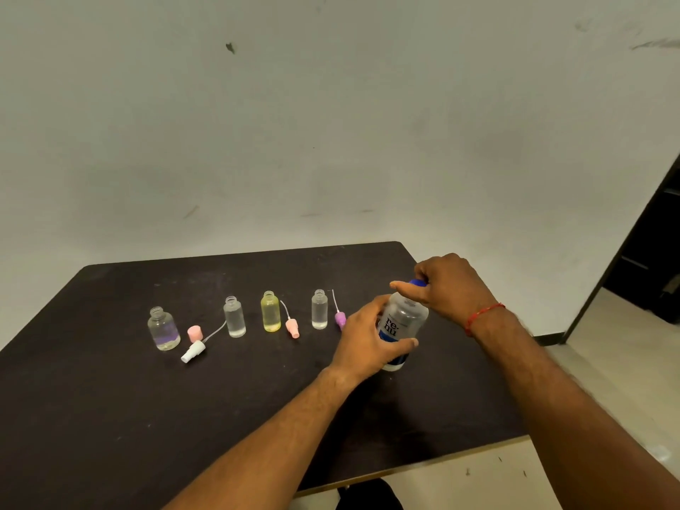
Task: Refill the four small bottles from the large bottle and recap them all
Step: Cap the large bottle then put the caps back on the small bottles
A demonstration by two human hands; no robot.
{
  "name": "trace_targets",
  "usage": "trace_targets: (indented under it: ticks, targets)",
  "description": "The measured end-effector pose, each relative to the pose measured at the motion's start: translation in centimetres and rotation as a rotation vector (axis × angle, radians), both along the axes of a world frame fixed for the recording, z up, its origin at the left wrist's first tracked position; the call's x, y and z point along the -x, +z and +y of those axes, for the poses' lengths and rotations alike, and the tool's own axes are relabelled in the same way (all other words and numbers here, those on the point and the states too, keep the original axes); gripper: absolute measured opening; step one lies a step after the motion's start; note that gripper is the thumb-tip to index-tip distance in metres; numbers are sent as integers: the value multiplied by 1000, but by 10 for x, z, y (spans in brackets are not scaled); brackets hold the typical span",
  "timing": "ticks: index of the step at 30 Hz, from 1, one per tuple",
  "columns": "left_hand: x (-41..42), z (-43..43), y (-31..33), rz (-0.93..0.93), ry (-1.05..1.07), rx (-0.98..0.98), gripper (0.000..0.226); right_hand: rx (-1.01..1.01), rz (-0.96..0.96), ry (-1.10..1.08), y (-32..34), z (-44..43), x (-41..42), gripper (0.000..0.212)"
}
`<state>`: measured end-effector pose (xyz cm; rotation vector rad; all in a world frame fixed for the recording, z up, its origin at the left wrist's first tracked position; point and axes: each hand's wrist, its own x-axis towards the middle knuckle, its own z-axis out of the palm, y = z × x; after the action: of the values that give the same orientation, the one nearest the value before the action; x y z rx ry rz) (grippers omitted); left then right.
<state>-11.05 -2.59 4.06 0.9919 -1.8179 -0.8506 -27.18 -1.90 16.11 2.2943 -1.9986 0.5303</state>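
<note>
Both hands on the large bottle near the right edge of the dark surface (pixel 110 417).
The left hand (pixel 362 342) wraps the "re-nu" bottle (pixel 403 323); the right hand (pixel 447 285) pinches its blue cap (pixel 417 282). Four uncapped small bottles (pixel 234 317) stand in a row toward the far edge, their spray caps (pixel 193 351) lying beside them.
</note>
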Motion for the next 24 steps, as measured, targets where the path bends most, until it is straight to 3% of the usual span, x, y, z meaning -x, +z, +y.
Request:
trace_targets:
  ticks: [3, 5, 10, 12, 16, 20, 24]
  targets:
    - [3, 3, 3, 23, 0, 4, 64, 97, 122, -149, 1, 4, -7, 70]
    - [5, 3, 6, 51, 7, -4, 62, 124, 91, -173, -4, 7, -10, 72]
    - [2, -6, 9, 92, 30, -18, 69, 136, -447, 147, -18, 13, 0, 28]
    - [1, -7, 7, 81, 19, -17, 69, 156, -529, 180, -22, 13, 2, 21]
    - [4, -2, -2, 108, 30, -48, 68, 174, -449, 75, -26, 9, -3, 14]
    - [8, 0, -7, 124, 38, -62, 68, 246, -366, -44, -31, 7, -8, 30]
    - [7, 0, -6, 124, 39, -58, 67, 172, -498, -47, -35, 5, -9, 31]
